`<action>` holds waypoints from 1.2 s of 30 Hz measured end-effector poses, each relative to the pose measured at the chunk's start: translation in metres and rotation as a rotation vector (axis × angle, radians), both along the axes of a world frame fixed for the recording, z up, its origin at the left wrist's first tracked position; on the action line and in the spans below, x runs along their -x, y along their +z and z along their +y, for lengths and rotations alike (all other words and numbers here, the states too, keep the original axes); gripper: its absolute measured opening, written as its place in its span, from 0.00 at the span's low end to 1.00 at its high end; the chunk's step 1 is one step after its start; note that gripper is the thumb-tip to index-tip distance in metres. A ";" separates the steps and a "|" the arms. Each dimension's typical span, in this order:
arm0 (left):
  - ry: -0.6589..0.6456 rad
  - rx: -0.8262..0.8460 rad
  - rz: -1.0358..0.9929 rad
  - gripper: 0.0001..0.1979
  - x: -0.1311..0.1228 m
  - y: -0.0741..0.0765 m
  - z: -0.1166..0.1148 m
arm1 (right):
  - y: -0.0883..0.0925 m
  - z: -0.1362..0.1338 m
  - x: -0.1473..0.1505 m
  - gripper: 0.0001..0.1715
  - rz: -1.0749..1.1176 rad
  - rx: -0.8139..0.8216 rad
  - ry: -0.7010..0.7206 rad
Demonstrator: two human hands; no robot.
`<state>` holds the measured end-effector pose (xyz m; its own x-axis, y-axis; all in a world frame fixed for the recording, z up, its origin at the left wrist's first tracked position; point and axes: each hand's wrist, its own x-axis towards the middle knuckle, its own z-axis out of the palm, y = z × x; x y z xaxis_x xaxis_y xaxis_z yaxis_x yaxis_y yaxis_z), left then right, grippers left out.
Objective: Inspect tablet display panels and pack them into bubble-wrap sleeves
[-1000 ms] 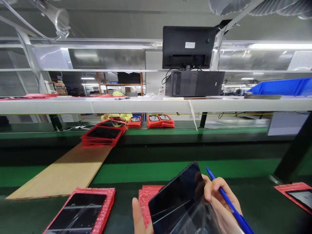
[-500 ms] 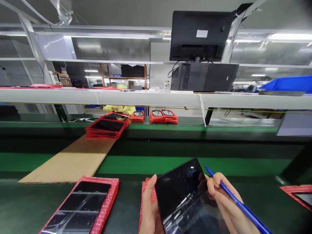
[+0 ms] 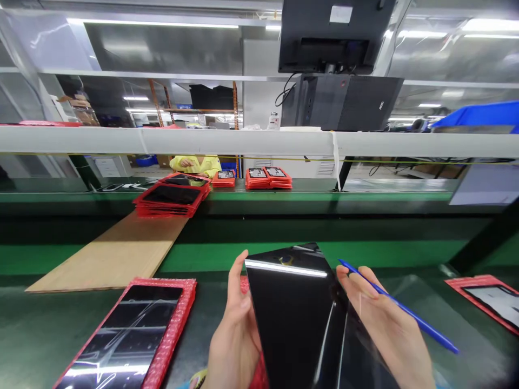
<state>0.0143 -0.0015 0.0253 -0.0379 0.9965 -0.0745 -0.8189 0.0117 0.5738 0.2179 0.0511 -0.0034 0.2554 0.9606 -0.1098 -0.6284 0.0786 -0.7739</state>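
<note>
Dark panel held up in our hands, pen in the right

We've got the dark panel point(image 3: 298, 319) tilted up above the near table point(image 3: 24, 329). Our read on the step: handling it by the edges, probably a look-over. Left hand point(image 3: 233, 321) grips the left edge. Right hand point(image 3: 387, 321) is closed around a blue pen point(image 3: 421, 323), fingertips by the panel's right edge; can't tell if they pinch it. Next move, we'd judge, calls for a steady edge hold with the pen kept off the glossy face.

Packaging: red bubble-wrap sleeve point(image 3: 175, 327) on our left bears a second dark panel point(image 3: 135, 321), apparently lying on top. More red wrap point(image 3: 244, 284) shows behind the left hand, contents hidden. Red stack point(image 3: 168, 209) at the wooden board's point(image 3: 109, 256) far end has dark panels on top. Blue bin point(image 3: 482, 115), upper right: can't see inside.
</note>
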 end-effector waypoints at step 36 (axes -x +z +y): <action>0.331 0.161 0.346 0.35 -0.002 -0.084 -0.057 | -0.074 0.011 0.026 0.15 0.077 -0.107 0.513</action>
<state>0.0163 -0.0585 -0.0588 -0.3991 0.9040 -0.1536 -0.5562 -0.1055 0.8243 0.1916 0.0622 -0.0777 -0.2557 0.9667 -0.0044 -0.6615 -0.1783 -0.7284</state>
